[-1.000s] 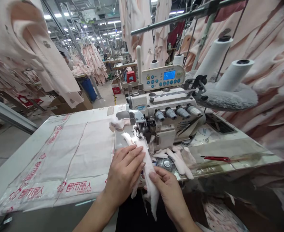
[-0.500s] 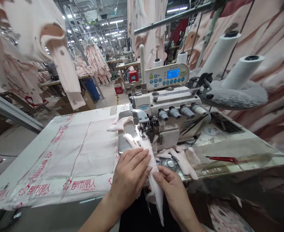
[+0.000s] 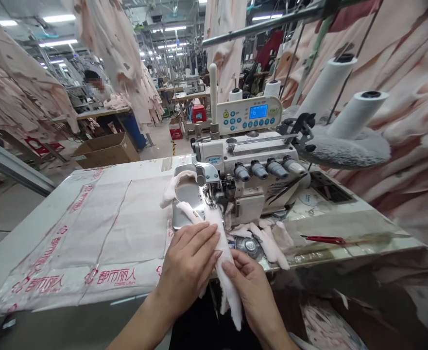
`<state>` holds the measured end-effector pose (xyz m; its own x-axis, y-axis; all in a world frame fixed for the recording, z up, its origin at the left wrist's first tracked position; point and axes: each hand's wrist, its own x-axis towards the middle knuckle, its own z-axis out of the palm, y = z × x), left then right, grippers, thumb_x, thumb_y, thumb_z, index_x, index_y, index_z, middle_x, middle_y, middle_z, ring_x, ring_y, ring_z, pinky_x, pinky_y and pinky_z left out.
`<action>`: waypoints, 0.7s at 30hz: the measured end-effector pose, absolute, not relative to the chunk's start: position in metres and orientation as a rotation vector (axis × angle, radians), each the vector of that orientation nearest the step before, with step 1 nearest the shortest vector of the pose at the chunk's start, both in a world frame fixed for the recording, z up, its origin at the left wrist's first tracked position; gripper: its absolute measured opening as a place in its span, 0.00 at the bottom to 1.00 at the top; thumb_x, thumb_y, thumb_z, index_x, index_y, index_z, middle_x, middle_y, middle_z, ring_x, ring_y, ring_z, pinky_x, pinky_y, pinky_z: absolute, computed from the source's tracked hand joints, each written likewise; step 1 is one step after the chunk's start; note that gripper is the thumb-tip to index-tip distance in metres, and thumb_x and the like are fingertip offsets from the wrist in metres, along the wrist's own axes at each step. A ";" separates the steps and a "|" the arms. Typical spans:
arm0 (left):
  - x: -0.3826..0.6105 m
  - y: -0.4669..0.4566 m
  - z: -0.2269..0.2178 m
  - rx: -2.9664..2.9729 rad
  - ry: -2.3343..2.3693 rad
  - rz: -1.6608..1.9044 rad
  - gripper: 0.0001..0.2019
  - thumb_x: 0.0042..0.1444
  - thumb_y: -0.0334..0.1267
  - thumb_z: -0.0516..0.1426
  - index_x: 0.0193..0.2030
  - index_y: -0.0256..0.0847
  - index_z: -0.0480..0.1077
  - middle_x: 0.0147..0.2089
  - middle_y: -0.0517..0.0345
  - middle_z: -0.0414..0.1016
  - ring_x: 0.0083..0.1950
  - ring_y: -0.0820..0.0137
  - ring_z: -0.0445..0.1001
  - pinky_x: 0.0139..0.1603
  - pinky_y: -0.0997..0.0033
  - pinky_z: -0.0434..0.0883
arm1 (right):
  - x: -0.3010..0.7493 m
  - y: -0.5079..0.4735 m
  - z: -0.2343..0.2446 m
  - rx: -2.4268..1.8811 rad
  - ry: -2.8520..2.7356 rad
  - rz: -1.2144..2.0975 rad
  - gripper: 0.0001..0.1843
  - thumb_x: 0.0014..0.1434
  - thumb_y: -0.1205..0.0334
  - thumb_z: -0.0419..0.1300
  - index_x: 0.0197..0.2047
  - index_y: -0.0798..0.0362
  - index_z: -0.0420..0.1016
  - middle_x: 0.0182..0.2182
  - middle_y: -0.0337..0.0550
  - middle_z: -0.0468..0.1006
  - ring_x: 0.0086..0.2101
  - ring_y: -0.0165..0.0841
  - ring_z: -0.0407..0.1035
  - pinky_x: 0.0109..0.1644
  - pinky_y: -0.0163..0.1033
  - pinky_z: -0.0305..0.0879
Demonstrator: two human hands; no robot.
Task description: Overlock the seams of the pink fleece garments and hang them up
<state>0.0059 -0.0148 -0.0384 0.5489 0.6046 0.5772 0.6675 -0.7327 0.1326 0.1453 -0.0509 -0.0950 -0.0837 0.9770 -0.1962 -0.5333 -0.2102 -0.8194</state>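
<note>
A pale pink fleecy fabric strip (image 3: 225, 260) runs from under the presser foot (image 3: 211, 198) of a white overlock sewing machine (image 3: 252, 197) toward me, its loose end hanging past the table edge. My left hand (image 3: 190, 260) presses on the strip just in front of the foot, fingers together. On the strip's right edge, lower down, my right hand (image 3: 253, 282) pinches between thumb and fingers. A curled length of fabric (image 3: 168, 192) lies behind and left of the foot, on the metal plate. A narrow fabric piece (image 3: 189, 212) lies beside the needle area.
Fabric scraps (image 3: 268, 243) and a red cutter (image 3: 325, 239) lie right of my hands. Plastic-covered sheeting (image 3: 137, 218) covers the table's left part. Thread cones (image 3: 363, 116) stand at right. Garments (image 3: 115, 53) hang around; a person (image 3: 97, 87) sits far back left.
The strip has advanced a little under the foot, and the curled fabric behind it forms a wider loop. My view has shifted slightly; a person at back left now shows. Both hands keep their hold.
</note>
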 end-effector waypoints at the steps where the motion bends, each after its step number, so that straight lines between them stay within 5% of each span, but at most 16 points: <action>1: 0.006 -0.015 -0.039 -2.673 -1.103 -0.936 0.13 0.58 0.29 0.54 0.50 0.34 0.70 0.53 0.51 0.74 0.55 0.62 0.68 0.54 0.60 0.63 | 0.145 -0.051 -0.095 -0.906 -0.679 1.592 0.15 0.51 0.56 0.67 0.42 0.51 0.78 0.32 0.40 0.80 0.33 0.30 0.71 0.39 0.32 0.66; 10: 0.004 -0.015 -0.041 -2.662 -1.096 -0.927 0.14 0.59 0.29 0.54 0.51 0.34 0.69 0.54 0.51 0.73 0.55 0.63 0.68 0.55 0.61 0.62 | 0.144 -0.052 -0.098 -0.938 -0.684 1.563 0.14 0.50 0.56 0.68 0.40 0.52 0.79 0.26 0.38 0.79 0.25 0.25 0.68 0.30 0.29 0.65; 21: 0.003 -0.016 -0.042 -2.654 -1.107 -0.949 0.13 0.59 0.30 0.53 0.50 0.33 0.70 0.53 0.50 0.73 0.54 0.64 0.69 0.54 0.61 0.64 | 0.145 -0.048 -0.093 -0.968 -0.724 1.495 0.14 0.50 0.57 0.67 0.39 0.54 0.78 0.27 0.39 0.80 0.27 0.28 0.71 0.32 0.30 0.67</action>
